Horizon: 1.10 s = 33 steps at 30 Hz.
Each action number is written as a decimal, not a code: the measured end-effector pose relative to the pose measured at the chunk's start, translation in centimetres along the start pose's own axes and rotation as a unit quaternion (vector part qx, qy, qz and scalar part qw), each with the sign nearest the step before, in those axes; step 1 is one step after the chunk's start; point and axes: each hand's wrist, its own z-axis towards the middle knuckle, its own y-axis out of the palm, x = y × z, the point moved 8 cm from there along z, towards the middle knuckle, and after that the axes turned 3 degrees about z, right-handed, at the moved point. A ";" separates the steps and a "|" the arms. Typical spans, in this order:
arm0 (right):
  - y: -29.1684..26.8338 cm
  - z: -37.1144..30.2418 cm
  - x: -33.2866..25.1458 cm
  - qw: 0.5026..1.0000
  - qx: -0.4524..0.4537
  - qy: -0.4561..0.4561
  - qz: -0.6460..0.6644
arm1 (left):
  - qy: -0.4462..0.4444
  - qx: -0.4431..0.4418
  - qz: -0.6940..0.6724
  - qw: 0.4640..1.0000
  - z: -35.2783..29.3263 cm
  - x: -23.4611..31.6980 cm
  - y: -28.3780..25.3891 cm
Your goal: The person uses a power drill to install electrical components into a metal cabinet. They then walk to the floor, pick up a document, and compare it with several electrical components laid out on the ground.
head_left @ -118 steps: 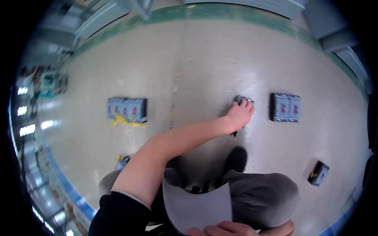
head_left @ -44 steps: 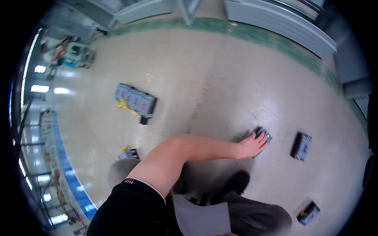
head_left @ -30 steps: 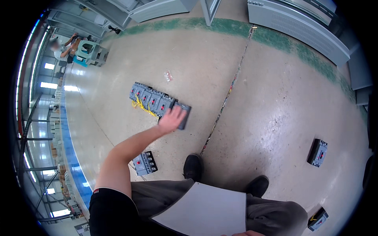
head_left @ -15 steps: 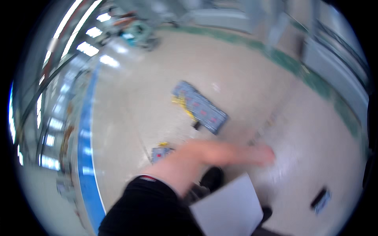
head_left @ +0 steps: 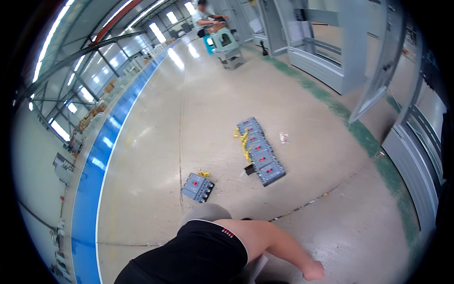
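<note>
My left arm, in a black short sleeve, reaches across the bottom toward the right. At its end my left hand (head_left: 314, 270) is low over the floor, its fingers curled closed; anything inside them is hidden. Under the forearm shows a sliver of a white flat-sided thing (head_left: 257, 267). Ahead on the floor lies a slanting row of grey moulded-case circuit breakers (head_left: 263, 154) with red toggles and yellow tags or wires along the left side. A separate grey circuit breaker (head_left: 197, 187) lies nearer, to the left. My right hand is out of view.
Grey metal cabinets (head_left: 321, 71) with open doors line the right, behind a green floor strip (head_left: 362, 135). A blue floor stripe (head_left: 90, 199) runs along the left. Farther off, a person (head_left: 203, 19) sits behind a pale green stool (head_left: 224, 40). A small scrap (head_left: 283, 137) lies beside the breaker row.
My view has swung, bringing the cabinets and seated person into clearer sight. My left hand has shifted lower in the picture. The white thing is now mostly hidden by my arm and sleeve.
</note>
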 end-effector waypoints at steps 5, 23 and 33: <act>-3.5 -2.7 2.1 0.996 -0.029 0.083 0.022 | 0.040 -0.045 -0.115 0.991 1.4 3.5 0.5; -6.4 -9.1 2.3 0.983 0.135 0.118 0.045 | -0.079 0.145 0.212 0.963 22.1 12.4 2.1; -6.3 -10.3 0.9 0.976 0.152 0.152 -0.036 | -0.043 -0.031 0.239 0.970 15.7 9.5 2.9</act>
